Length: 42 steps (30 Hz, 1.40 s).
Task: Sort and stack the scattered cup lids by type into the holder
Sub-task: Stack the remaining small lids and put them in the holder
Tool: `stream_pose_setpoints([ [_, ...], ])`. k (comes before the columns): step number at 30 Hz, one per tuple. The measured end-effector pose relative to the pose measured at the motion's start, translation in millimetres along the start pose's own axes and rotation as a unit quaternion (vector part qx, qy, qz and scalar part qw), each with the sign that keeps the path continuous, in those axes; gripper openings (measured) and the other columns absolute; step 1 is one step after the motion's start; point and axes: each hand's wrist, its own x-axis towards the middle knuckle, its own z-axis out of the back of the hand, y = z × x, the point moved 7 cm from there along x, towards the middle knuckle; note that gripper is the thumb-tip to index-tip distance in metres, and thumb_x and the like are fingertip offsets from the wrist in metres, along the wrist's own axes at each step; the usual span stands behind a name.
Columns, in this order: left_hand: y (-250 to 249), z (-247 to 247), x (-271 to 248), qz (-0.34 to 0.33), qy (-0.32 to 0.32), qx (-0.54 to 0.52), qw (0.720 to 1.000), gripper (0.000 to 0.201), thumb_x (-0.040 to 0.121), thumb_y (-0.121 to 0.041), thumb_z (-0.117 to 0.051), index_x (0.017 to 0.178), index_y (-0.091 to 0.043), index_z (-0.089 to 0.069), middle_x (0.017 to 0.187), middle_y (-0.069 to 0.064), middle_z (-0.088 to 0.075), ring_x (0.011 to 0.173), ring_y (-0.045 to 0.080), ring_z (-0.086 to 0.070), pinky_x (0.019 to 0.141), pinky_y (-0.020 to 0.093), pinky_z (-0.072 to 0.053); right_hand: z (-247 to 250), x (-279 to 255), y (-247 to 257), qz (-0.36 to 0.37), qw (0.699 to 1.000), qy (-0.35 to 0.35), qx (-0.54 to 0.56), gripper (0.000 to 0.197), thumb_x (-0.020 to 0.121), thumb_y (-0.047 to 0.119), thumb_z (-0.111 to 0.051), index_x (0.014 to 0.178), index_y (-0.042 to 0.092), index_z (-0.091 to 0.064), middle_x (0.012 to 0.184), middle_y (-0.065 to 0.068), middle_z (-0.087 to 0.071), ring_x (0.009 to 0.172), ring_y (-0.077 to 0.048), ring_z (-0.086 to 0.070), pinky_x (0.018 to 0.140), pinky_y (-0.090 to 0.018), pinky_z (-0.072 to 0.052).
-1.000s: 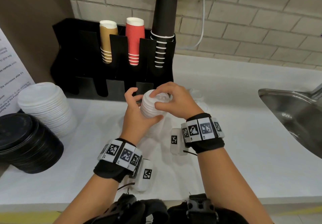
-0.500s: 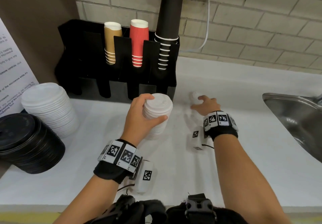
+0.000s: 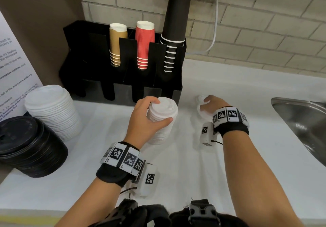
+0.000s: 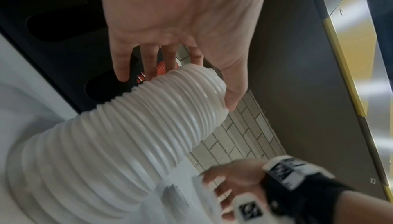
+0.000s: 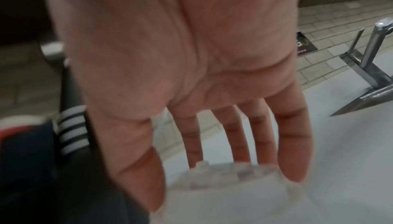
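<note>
White counter (image 3: 229, 89), black holder (image 3: 98, 53) at back with cup stacks. Left hand (image 3: 141, 124) wrapped round tall white lid stack (image 3: 162, 120) standing on counter. Right hand (image 3: 210, 105) grasping small lid (image 3: 201, 98). Sign (image 3: 12, 71) reads "microwave".

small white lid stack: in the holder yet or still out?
Out. Left hand grips small white lid stack on the counter, before the holder.

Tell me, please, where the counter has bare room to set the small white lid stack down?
Bare counter lies between the two forearms and from the right hand toward the sink. The left end is crowded: large white lids and black lids.
</note>
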Motion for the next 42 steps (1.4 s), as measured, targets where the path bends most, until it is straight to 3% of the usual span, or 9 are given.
stream_pose_setpoints([
  [7, 0, 0, 1, -0.01, -0.007, 0.009, 1.0, 0.055, 0.065, -0.025, -0.088, 0.107, -0.029, -0.052, 0.115, -0.007, -0.053, 0.103, -0.005, -0.049, 0.075, -0.003, -0.031, 32, -76, 74, 0.233, 0.945, 0.038, 0.226, 0.034, 0.081, 0.024, -0.072, 0.109, 0.034, -0.057, 0.107, 0.008, -0.055, 0.086, -0.009, -0.059, 0.064, -0.009, -0.045],
  [10, -2, -1, 2, -0.013, -0.005, 0.0, 1.0, 0.062, 0.064, -0.028, -0.088, 0.112, -0.031, -0.049, 0.114, -0.011, -0.055, 0.103, -0.005, -0.051, 0.076, -0.003, -0.033, 29, -100, 103, 0.312, 0.922, 0.041, 0.225, 0.035, 0.078, 0.017, -0.075, 0.108, 0.027, -0.059, 0.111, 0.004, -0.058, 0.091, -0.008, -0.059, 0.074, -0.011, -0.05],
  [14, 0, 0, 2, -0.003, -0.012, -0.038, 0.999, 0.087, 0.062, -0.023, -0.09, 0.127, -0.034, -0.033, 0.111, -0.023, -0.051, 0.099, -0.021, -0.049, 0.075, -0.003, -0.037, 19, -110, 122, 0.34, 0.919, 0.053, 0.19, 0.037, 0.075, 0.015, -0.077, 0.108, 0.022, -0.06, 0.115, -0.005, -0.058, 0.101, -0.018, -0.058, 0.088, -0.029, -0.051],
  [19, 3, -2, 3, -0.002, -0.014, -0.039, 0.999, 0.102, 0.061, -0.02, -0.091, 0.138, -0.026, -0.025, 0.112, -0.021, -0.049, 0.098, -0.022, -0.049, 0.075, -0.003, -0.038, 10, -114, 138, 0.364, 0.921, 0.055, 0.126, 0.036, 0.074, 0.018, -0.076, 0.107, 0.027, -0.064, 0.111, -0.001, -0.054, 0.098, -0.014, -0.056, 0.085, -0.021, -0.044],
  [29, -2, 0, 2, -0.018, -0.003, -0.032, 0.999, 0.069, 0.061, -0.029, -0.09, 0.114, -0.031, -0.045, 0.112, -0.012, -0.058, 0.101, 0.001, -0.056, 0.076, 0.012, -0.048, -1, -108, 141, 0.376, 0.92, 0.074, 0.088, 0.04, 0.072, 0.022, -0.079, 0.105, 0.034, -0.06, 0.112, 0.004, -0.051, 0.101, -0.013, -0.052, 0.084, -0.021, -0.042],
  [33, 0, 1, 3, -0.019, 0.001, -0.015, 1.0, 0.066, 0.062, -0.028, -0.089, 0.111, -0.03, -0.045, 0.115, -0.01, -0.055, 0.108, 0.008, -0.053, 0.082, 0.012, -0.041, 0, -77, 112, 0.293, 0.908, 0.105, 0.281, 0.038, 0.076, 0.035, -0.077, 0.111, 0.036, -0.061, 0.117, 0.009, -0.057, 0.105, -0.007, -0.057, 0.073, -0.016, -0.045],
  [36, 3, 2, 4, -0.011, 0.007, -0.007, 1.0, 0.065, 0.063, -0.027, -0.089, 0.11, -0.031, -0.044, 0.118, -0.008, -0.054, 0.11, 0.01, -0.052, 0.08, 0.005, -0.036, 1, -26, 63, 0.129, 0.916, 0.008, 0.379, 0.039, 0.079, 0.039, -0.073, 0.115, 0.032, -0.06, 0.123, 0.003, -0.053, 0.111, -0.015, -0.055, 0.084, -0.026, -0.044],
  [39, 2, 1, 5, -0.006, 0.016, 0.003, 1.0, 0.064, 0.063, -0.026, -0.089, 0.108, -0.031, -0.044, 0.119, -0.008, -0.053, 0.11, 0.01, -0.051, 0.078, 0.003, -0.036, -9, 19, 18, -0.043, 0.964, -0.013, 0.263, 0.056, 0.08, 0.042, -0.067, 0.13, 0.025, -0.049, 0.138, -0.011, -0.042, 0.116, -0.029, -0.05, 0.096, -0.039, -0.045],
  [42, -1, 1, 7, -0.004, 0.03, 0.009, 1.0, 0.063, 0.061, -0.032, -0.089, 0.105, -0.032, -0.043, 0.118, -0.009, -0.051, 0.11, 0.008, -0.051, 0.079, 0.01, -0.035, -18, 42, -1, -0.102, 0.993, 0.024, 0.059, 0.068, 0.079, 0.05, -0.06, 0.136, 0.018, -0.044, 0.14, -0.015, -0.042, 0.121, -0.038, -0.047, 0.098, -0.041, -0.04],
])
